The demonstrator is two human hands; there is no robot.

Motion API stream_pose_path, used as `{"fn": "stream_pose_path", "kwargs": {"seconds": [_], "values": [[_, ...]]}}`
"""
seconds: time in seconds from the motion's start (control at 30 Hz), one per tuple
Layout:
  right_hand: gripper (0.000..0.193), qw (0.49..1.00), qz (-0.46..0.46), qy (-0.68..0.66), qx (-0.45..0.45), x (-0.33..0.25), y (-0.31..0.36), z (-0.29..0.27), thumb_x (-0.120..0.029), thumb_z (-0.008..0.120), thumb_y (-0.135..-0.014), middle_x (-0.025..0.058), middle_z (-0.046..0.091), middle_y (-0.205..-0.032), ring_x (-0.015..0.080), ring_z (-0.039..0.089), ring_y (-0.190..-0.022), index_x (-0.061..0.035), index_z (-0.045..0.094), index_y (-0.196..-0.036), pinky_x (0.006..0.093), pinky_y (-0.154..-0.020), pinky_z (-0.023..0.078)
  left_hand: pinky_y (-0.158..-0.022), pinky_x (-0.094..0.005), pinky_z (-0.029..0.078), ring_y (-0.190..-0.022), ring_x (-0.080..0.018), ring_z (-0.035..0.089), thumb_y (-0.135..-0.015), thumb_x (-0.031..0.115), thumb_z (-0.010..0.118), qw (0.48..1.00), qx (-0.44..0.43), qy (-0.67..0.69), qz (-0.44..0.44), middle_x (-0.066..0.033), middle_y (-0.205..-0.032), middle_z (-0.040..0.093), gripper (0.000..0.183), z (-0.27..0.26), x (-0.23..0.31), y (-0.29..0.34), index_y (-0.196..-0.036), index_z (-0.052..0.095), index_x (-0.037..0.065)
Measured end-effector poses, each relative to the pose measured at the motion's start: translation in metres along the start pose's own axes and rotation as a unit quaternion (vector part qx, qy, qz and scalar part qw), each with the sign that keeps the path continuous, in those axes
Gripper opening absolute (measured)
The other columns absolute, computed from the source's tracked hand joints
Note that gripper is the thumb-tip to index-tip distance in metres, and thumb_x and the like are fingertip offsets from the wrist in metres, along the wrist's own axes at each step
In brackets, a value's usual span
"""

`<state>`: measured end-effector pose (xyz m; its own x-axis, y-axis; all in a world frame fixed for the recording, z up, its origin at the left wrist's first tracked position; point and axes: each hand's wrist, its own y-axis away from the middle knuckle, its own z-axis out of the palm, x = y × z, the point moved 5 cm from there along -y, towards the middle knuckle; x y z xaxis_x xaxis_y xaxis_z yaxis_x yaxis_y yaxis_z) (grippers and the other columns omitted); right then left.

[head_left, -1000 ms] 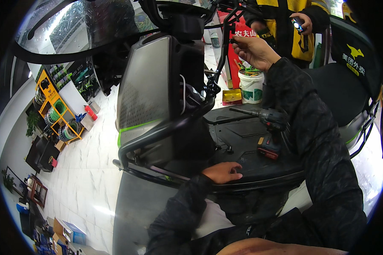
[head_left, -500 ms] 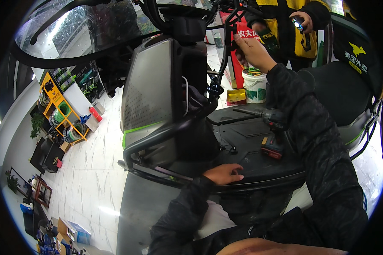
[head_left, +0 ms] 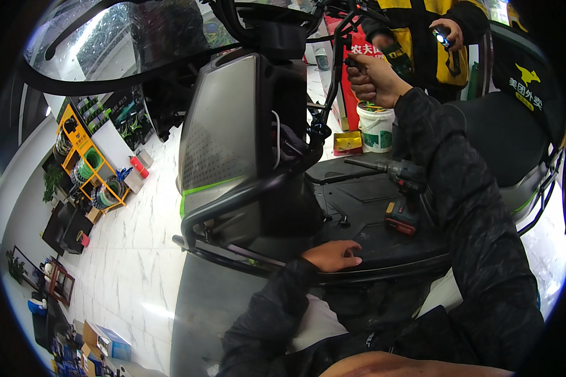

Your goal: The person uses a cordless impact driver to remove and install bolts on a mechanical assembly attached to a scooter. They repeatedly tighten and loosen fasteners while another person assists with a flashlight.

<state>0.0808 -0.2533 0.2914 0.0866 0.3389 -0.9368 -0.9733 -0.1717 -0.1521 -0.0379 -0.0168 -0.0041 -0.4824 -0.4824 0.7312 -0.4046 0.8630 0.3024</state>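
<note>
My right hand (head_left: pixel 376 80) is raised beside the black front bar (head_left: pixel 334 81) of a scooter. Its fingers are curled, thumb and forefinger pinched at a small dark thing too hidden to name. Palm down, my left hand (head_left: pixel 332 256) rests at the near edge of the black footboard (head_left: pixel 371 251), holding nothing, its fingers apart. Between my arms a cordless drill (head_left: pixel 405 182) lies on the footboard, its long bit pointing left. A few small black pieces, perhaps screws (head_left: pixel 344 220), lie on the footboard left of the drill.
Beyond my right hand, a person in a yellow and black jacket (head_left: pixel 415 19) holds a lit flashlight (head_left: pixel 442 36). A white bucket (head_left: pixel 377 135) and a yellow-red box (head_left: pixel 348 143) stand behind the footboard. The grey front panel (head_left: pixel 217 125) rises left, the black seat (head_left: pixel 497 132) right.
My right hand has turned and drawn slightly away from the bar, its lower fingers now showing curled. My left hand has barely moved. The drill lies where it was.
</note>
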Motion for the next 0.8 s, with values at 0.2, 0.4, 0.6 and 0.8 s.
{"fn": "stream_pose_path", "kwargs": {"seconds": [0.2,0.4,0.6,0.8], "values": [[0.04,0.982,-0.097,0.137,0.089,-0.004,0.008,0.005,-0.046,0.044,-0.11,-0.0033,0.049,-0.071,0.0085,0.042,-0.057,-0.0108,0.052,-0.093,0.0253,-0.054,0.036,-0.094,-0.0378,0.053,-0.112,-0.0263,0.065,-0.097,0.052,0.067,1.0,-0.005,-0.012,-0.002,-0.0163,-0.129,0.066,0.068,0.001,0.001,-0.003,-0.147,0.053,0.008],[0.038,0.952,-0.26,0.126,0.103,-0.007,0.019,0.004,-0.033,0.062,-0.105,0.0081,0.063,-0.097,0.0161,0.066,-0.08,0.0016,0.058,-0.12,0.0303,-0.074,0.056,-0.095,-0.0384,0.053,-0.112,-0.0274,0.066,-0.098,0.052,0.066,1.0,-0.008,-0.008,-0.011,-0.017,-0.129,0.066,0.067,0.002,0.0,0.0,-0.147,0.052,0.009],[0.04,0.934,-0.31,0.166,0.059,0.003,0.009,-0.006,-0.027,0.061,-0.107,0.0075,0.067,-0.106,0.0154,0.067,-0.091,0.0064,0.06,-0.13,0.0305,-0.086,0.057,-0.095,-0.0386,0.053,-0.113,-0.0277,0.065,-0.098,0.052,0.066,1.0,-0.006,-0.008,-0.016,-0.0174,-0.129,0.066,0.066,0.002,-0.001,0.004,-0.147,0.053,0.008],[0.041,0.928,-0.334,0.159,0.04,0.005,0.006,-0.007,-0.028,0.059,-0.108,0.0067,0.068,-0.102,0.0142,0.067,-0.091,0.0048,0.061,-0.132,0.0299,-0.087,0.057,-0.096,-0.038,0.053,-0.114,-0.0278,0.066,-0.098,0.052,0.066,1.0,-0.003,-0.012,-0.012,-0.0174,-0.128,0.067,0.067,0.0,0.004,0.002,-0.146,0.053,0.007]]}}
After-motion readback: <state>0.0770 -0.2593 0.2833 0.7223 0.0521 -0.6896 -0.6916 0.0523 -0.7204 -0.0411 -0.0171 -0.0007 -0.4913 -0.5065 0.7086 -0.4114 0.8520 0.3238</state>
